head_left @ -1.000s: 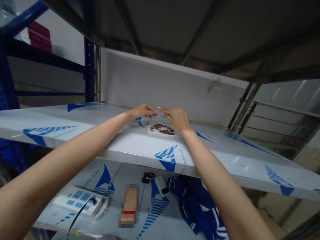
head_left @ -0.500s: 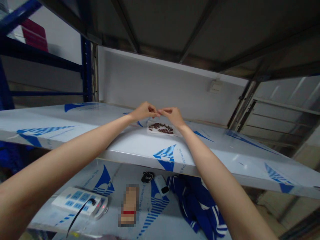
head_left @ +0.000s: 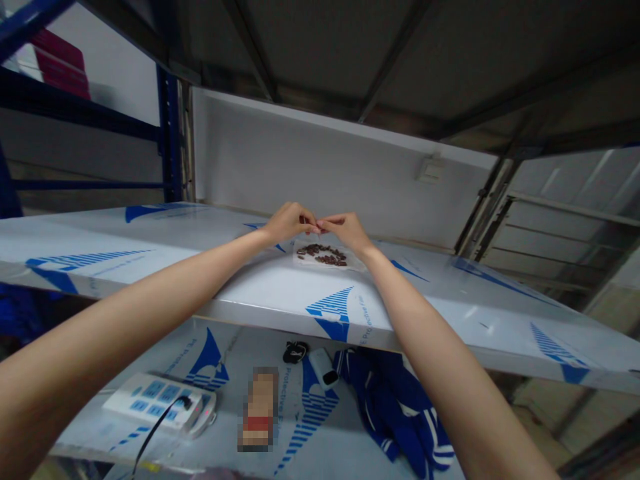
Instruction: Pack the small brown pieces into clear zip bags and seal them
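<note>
My left hand (head_left: pixel 289 223) and my right hand (head_left: pixel 346 232) meet at the fingertips just above a white shelf top (head_left: pixel 440 313). Their pinched fingers seem to hold a small clear plastic piece (head_left: pixel 317 229), mostly hidden and hard to make out. Right below them, a scatter of small brown beans (head_left: pixel 321 254) lies on a pale sheet or clear bag (head_left: pixel 355 264). Neither hand touches the beans.
A white back panel (head_left: pixel 310 160) with a small wall plate (head_left: pixel 430 170) rises behind the shelf. Blue rack uprights (head_left: pixel 170 133) stand left. The lower shelf holds a power strip (head_left: pixel 160 402), blue-and-white cloth (head_left: pixel 390 407), a white device (head_left: pixel 323 368) and a pixelated object (head_left: pixel 259 410).
My hands have drawn closer, and the clear piece that showed between them is now mostly hidden by my fingers. The view has shifted slightly.
</note>
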{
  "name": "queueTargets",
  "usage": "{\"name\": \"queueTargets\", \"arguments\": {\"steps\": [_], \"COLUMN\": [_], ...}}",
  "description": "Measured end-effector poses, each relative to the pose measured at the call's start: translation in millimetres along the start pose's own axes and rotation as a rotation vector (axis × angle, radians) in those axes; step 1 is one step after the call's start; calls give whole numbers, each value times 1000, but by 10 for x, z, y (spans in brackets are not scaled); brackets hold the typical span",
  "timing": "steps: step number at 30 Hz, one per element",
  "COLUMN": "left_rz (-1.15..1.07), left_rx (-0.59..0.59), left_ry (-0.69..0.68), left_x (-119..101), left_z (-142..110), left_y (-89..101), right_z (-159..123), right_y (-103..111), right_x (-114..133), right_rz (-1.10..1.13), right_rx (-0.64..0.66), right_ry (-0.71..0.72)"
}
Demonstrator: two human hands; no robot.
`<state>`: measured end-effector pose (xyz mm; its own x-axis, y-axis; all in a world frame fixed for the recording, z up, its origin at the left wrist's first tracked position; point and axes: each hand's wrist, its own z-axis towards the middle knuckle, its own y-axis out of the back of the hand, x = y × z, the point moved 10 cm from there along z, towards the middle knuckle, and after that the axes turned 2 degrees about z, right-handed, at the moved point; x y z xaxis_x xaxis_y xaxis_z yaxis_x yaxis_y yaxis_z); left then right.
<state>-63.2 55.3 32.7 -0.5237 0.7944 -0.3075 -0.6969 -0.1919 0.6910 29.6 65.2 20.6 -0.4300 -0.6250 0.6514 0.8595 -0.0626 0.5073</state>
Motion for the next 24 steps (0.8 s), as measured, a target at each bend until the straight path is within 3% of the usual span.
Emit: {"name": "queueTargets", "arguments": {"steps": [5, 8, 14, 20, 24], "left_rz": [-6, 23, 382, 481, 407], "left_rx": [56, 51, -110, -172, 12], "left_ry": [30, 83, 191, -110, -231], "left_x": [36, 50, 21, -233, -273], "left_z": [1, 7, -39, -61, -75], "left_y": [-57, -40, 246, 249, 5], "right_z": [-36, -54, -63, -35, -25], "right_y": [60, 94, 237, 238, 203], "right_x": [164, 215, 149, 60, 14], "right_rz": [-320, -468, -576, -370, -258], "right_rx": [-67, -107, -182, -174, -151], "right_ry": [91, 77, -7, 2, -17]}}
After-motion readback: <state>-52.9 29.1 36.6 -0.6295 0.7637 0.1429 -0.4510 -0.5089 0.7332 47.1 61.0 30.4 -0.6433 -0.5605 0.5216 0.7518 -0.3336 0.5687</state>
